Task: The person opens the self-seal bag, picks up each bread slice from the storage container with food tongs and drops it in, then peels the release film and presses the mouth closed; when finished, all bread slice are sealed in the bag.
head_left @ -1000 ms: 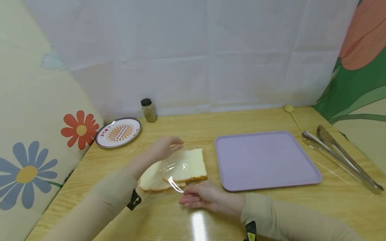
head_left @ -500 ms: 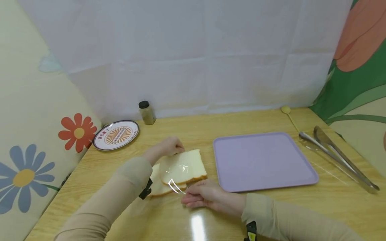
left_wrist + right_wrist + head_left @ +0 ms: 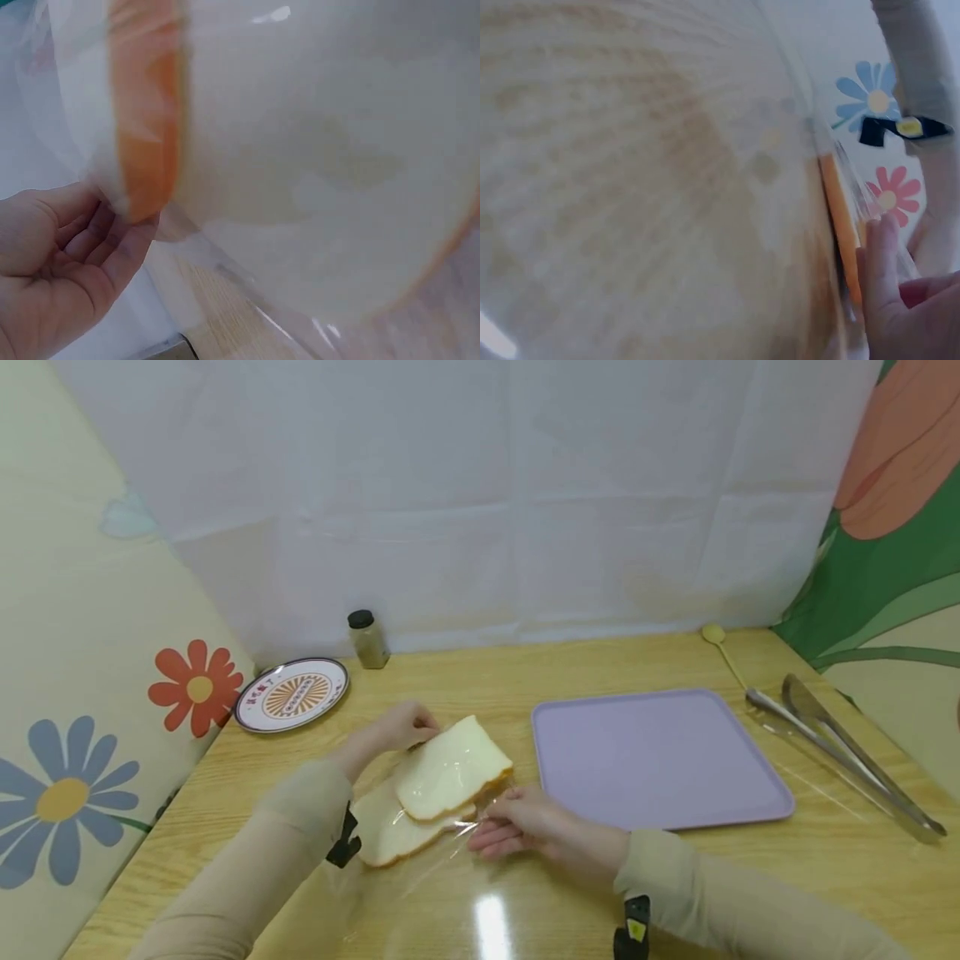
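Two bread slices lie overlapped in clear film; the upper slice [image 3: 453, 768] is tilted over the lower slice [image 3: 393, 828]. My left hand [image 3: 401, 727] is at the upper slice's far left edge; in the left wrist view the left hand [image 3: 71, 262] pinches the film at the crust [image 3: 150, 112]. My right hand [image 3: 525, 825] pinches the film [image 3: 461, 828] near the slices' right side, its other fingers fairly straight. In the right wrist view the right hand [image 3: 911, 300] is beside an orange crust [image 3: 841, 225].
A lilac tray [image 3: 656, 760] lies to the right, with metal tongs [image 3: 847, 752] and a yellow spoon [image 3: 723, 647] beyond it. At the back left are a patterned plate [image 3: 292, 695] and a black-capped jar [image 3: 368, 639]. Cloth walls [image 3: 480, 510] stand behind the table.
My left hand has moved to the slices' far edge, its fingers closing there. The slices have turned and tilted, with the upper one's far edge raised. My right hand has shifted slightly right and away.
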Motion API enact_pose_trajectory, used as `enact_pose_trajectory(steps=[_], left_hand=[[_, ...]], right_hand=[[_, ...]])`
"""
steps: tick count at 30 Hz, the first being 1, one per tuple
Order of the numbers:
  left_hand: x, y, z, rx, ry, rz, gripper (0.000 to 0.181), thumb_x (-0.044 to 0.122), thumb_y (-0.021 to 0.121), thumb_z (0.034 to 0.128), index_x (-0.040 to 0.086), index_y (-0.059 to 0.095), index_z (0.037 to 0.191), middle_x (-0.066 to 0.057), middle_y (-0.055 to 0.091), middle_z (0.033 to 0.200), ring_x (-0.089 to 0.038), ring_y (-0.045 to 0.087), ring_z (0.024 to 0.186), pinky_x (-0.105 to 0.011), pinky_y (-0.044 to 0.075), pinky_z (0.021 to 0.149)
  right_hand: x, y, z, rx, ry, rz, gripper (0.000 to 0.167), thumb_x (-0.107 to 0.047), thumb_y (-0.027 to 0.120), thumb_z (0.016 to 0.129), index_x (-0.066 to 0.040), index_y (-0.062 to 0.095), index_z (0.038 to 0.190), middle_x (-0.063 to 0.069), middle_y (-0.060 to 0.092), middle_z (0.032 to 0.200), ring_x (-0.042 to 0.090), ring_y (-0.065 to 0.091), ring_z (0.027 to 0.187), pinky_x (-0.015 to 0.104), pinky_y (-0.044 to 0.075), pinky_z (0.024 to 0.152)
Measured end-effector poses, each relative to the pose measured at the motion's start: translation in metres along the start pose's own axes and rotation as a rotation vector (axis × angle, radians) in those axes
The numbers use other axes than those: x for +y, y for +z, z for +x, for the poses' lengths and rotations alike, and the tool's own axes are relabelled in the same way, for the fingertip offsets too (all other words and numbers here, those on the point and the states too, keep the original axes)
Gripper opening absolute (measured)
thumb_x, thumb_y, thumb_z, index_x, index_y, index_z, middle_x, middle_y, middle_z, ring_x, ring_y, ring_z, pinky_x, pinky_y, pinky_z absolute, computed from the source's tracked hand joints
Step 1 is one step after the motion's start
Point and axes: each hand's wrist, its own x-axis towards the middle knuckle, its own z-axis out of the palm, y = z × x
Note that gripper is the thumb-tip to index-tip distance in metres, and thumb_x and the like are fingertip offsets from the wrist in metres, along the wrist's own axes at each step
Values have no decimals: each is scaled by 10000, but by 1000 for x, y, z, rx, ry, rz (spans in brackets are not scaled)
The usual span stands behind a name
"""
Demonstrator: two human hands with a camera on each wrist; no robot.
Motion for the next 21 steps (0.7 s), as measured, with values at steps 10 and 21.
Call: enact_pose_trajectory(steps=[10,21], left_hand=[[-20,-8,-28,92,-205,-390,240,29,550,933,-155,598,1080,-158,692,893,-26,620,686,-245,587,681],[11,-5,-55,369,-240,-618,330,105,571,940,-128,575,1174,-189,685,1038,-19,655,781,-243,581,752]], right_hand=[[-27,-26,7,140,-156,-247,176,-38,506,916,109,592,962,230,701,848,187,704,653,317,591,571],[-48,-43,11,366,-421,-336,157,-28,524,908,100,606,949,186,661,814,118,637,673,295,588,596]])
